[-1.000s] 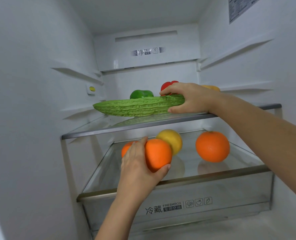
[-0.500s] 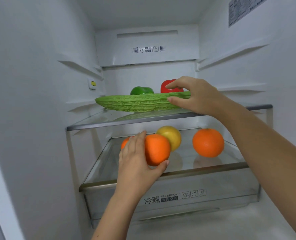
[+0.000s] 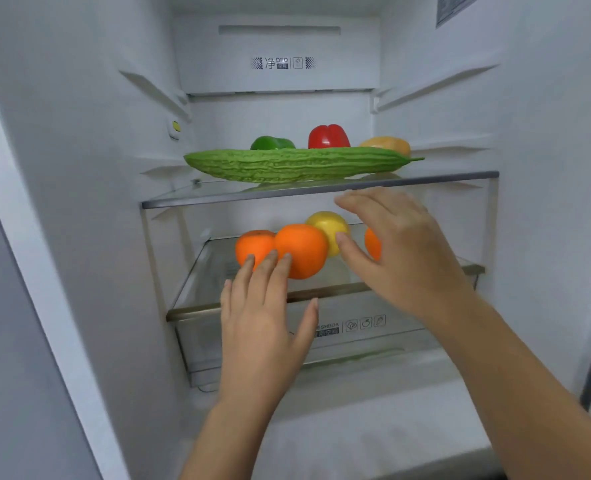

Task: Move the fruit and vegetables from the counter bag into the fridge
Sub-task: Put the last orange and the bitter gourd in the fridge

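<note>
Head view: both grips apart and empty, left hand (image 3: 263, 317) at six o'clock of the front orange (image 3: 302, 249), right hand (image 3: 401, 251) at three. A careless brush could roll it out.

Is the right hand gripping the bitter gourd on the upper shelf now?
No, the right hand hovers open below the glass shelf, apart from the bitter gourd lying there.

White plastic fridge walls (image 3: 79, 174) carry moulded ribs (image 3: 148, 90); a grey-trimmed clear glass shelf (image 3: 218, 197) spans them under soft, even light.
</note>
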Demonstrator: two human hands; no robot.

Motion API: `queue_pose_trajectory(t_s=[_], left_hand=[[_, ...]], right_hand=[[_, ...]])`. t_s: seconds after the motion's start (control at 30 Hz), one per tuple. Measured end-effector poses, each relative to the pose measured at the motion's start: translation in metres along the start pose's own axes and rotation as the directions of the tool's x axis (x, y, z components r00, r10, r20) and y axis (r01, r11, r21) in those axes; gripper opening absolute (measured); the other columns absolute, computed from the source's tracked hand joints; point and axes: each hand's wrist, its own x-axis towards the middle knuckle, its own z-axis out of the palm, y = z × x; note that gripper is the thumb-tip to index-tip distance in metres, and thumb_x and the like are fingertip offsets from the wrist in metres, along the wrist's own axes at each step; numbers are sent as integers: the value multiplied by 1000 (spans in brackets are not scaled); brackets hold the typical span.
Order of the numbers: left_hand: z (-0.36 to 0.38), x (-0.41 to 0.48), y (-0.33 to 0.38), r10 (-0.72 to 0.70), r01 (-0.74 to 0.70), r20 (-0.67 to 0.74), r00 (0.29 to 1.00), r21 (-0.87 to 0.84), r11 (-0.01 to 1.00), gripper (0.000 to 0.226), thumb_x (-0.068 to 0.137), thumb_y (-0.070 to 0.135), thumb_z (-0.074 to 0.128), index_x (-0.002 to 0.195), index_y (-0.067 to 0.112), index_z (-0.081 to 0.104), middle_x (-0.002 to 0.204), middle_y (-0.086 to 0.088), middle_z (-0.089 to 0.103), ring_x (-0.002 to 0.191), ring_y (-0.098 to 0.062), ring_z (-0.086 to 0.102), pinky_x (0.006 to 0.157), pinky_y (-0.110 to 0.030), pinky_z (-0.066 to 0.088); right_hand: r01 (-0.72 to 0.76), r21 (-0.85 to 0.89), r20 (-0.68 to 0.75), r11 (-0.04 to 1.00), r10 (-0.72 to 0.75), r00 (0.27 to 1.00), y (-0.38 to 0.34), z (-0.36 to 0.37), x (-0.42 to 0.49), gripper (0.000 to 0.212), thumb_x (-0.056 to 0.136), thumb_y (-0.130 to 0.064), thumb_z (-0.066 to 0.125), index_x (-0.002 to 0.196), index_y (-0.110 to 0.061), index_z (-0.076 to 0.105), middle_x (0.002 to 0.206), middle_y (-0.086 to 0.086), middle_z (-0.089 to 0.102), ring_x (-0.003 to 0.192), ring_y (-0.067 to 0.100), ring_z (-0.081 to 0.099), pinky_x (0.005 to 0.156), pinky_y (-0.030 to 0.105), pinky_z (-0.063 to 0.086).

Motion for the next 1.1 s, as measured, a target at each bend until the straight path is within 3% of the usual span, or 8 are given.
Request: queue_pose_trajectory(t_s=[0.1,0.27,0.43,0.63,0.8,0.93,1.1], left_hand=[[-9,-23,5,-34,34,5,999,-3,999,53,82,42,45,124,11,53,128,-7,55,127,-27,38,100,-43,32],[-22,-69,7,-22,22,45,999,6,1000,48,81,38,46,119,11,56,124,-8,58,123,-32,43,95,-51,40],[-39,-112,11,-29,37,128,991,-61,997,44,83,35,46,117,11,57,123,-8,59,122,-30,44,99,-41,33],[-54,-157,38,-31,63,220,975,-142,988,44,83,35,47,118,10,56,124,-8,58,122,-32,46,97,-51,38],[-76,-178,71,-32,71,257,966,-143,987,45,83,36,45,119,11,57,125,-7,58,123,-30,46,99,-52,35],[-95,-196,103,-44,68,262,964,-85,994,46,82,36,43,118,12,57,123,-6,60,121,-30,48,99,-51,32],[-115,-231,154,-127,149,260,957,-65,987,46,82,37,44,118,12,58,123,-5,60,121,-27,47,98,-53,37]], right_hand=[[-45,-21,28,999,45,999,-14,-2,-32,38,80,-31,48,106,-9,65,105,8,66,97,29,61,85,46,46],[-120,-60,124,991,127,984,-38,-4,-87,38,81,-30,47,108,-9,64,106,7,66,100,26,60,86,50,47],[-196,-135,188,971,219,957,-65,-15,-135,40,81,-30,46,108,-7,65,106,8,67,99,26,62,85,53,47],[-239,-212,279,947,293,914,-91,-53,-184,41,81,-31,44,108,-8,64,108,8,67,101,25,62,88,49,44],[-267,-210,295,941,321,900,-99,-97,-216,41,82,-32,45,110,-8,64,109,7,66,102,23,60,90,44,45],[-282,-198,297,939,331,896,-98,-130,-240,42,82,-33,45,110,-8,64,106,7,67,100,24,61,86,52,48],[-290,-130,280,948,315,907,-95,-179,-273,41,82,-32,45,109,-9,65,108,6,66,103,18,56,86,51,48]])
